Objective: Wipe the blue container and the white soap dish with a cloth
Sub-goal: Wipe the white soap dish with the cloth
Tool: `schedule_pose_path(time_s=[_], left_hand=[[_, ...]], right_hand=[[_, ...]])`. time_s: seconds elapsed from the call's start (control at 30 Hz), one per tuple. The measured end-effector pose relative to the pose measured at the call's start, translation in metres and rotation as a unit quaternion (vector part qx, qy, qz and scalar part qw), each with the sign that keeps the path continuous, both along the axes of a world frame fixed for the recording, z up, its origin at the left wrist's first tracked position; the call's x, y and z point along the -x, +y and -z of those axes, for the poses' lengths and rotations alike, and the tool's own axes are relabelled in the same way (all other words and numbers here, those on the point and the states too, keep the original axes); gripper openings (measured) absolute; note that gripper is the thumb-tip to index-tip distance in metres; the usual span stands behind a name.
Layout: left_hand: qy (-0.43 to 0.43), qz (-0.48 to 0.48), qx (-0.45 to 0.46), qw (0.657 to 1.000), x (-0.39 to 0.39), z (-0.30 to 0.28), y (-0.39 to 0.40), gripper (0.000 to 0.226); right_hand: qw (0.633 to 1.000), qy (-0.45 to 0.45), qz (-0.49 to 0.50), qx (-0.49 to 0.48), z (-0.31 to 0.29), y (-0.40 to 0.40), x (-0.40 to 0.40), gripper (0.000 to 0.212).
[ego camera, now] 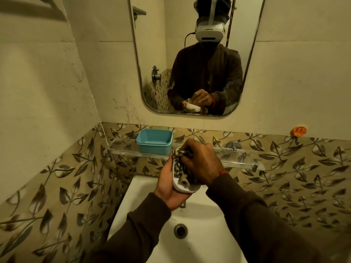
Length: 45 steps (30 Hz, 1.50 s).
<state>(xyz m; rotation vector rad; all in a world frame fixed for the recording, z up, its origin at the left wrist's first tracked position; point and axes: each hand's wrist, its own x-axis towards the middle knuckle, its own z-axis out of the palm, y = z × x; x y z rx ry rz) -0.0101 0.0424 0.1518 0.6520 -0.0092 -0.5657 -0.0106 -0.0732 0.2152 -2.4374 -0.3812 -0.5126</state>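
The blue container [154,142] appears to be smooth plastic with a soft sheen. The soap dish [183,187] is seen as white and smooth. A patterned woven cloth [180,164] is noted, matt. The shelf [237,158] is clear glass on metal fittings. The sink [209,234] is glossy white ceramic, its drain [180,231] dull metal. At 12 o'clock, a reflective mirror [197,54]. Leaf-printed wall tiles [66,186] look glazed.

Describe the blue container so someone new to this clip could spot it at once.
Below the mirror a clear shelf runs along the leaf-patterned wall above the sink. The blue container stands on its left part, open-topped, empty, the only blue thing there.
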Motion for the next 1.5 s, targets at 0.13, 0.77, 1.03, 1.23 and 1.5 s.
schedule_pose_path(time_s=[0.13,0.77,1.03,1.23,1.5], left_hand=[[0.015,-0.010,-0.010,1.000,-0.007,-0.008,0.002,0.063],[-0.015,-0.016,-0.044,0.999,-0.003,-0.010,-0.017,0.062],[-0.028,-0.026,-0.070,0.997,-0.006,-0.017,-0.013,0.061],[-0.021,-0.047,-0.072,0.996,0.000,-0.009,-0.015,0.063],[-0.074,-0.063,-0.145,0.985,-0.004,-0.022,-0.010,0.048]], right_hand=[[0.999,-0.046,-0.006,-0.002,0.000,0.005,0.000,0.019],[0.986,-0.057,-0.002,0.155,-0.016,-0.017,-0.006,0.015],[0.969,-0.141,-0.005,0.202,-0.015,-0.020,0.002,0.021],[0.981,-0.040,-0.078,0.172,-0.025,-0.028,0.001,0.019],[0.967,-0.060,0.019,0.246,-0.023,-0.019,0.004,0.034]])
